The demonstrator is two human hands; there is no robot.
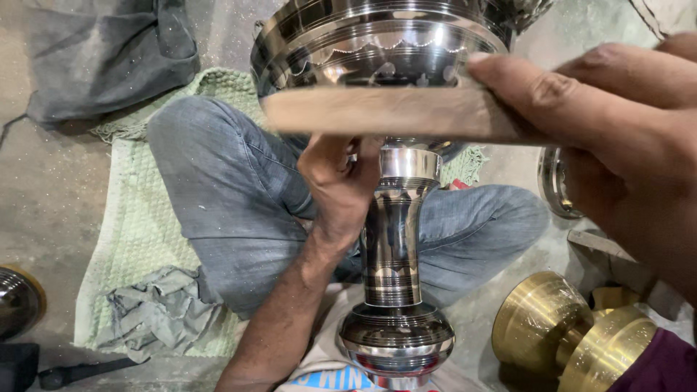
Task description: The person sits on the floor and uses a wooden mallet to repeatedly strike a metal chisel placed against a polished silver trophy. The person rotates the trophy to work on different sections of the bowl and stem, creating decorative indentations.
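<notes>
A tall polished silver metal lamp stand (392,247) stands upright between my crossed legs, with a wide engraved bowl (377,43) at its top and a rounded base (396,341) near my lap. My left hand (337,185) grips the stem just under the bowl. My right hand (617,138) holds a flat wooden stick (385,112) level against the bowl's underside; the stick is blurred.
I sit on a pale green mat (138,232) with a grey rag (156,312) on it. Brass turned pieces (573,334) lie at the lower right, another shiny metal part (555,181) at the right, a dark cloth (109,58) at the upper left.
</notes>
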